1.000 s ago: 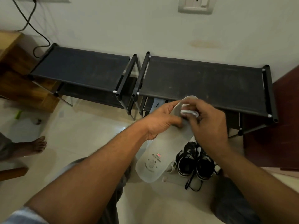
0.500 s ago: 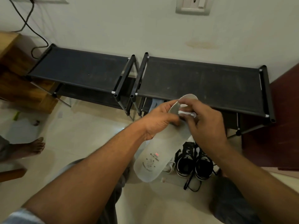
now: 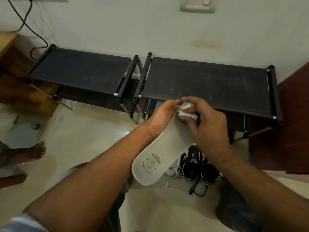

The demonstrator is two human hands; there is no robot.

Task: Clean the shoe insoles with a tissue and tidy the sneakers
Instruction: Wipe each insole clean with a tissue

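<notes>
Gripping the pale insole (image 3: 160,154) by its far end, the left hand (image 3: 164,114) is holding it slanted above the floor. The right hand (image 3: 209,124) is pinching a crumpled tissue (image 3: 187,113) in curled fingers and pressing it against that end. Black sneakers (image 3: 199,168) are sitting on the floor beneath.

The insole (image 3: 155,158) bears a printed logo with a small red mark, too blurred to read.

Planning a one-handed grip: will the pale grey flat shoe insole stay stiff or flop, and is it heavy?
Probably semi-stiff: the pale grey insole juts out nearly straight though the left hand grips only its far end. Likely light, since that grip alone carries it. It may flex where the right hand presses the crumpled white tissue.
</notes>
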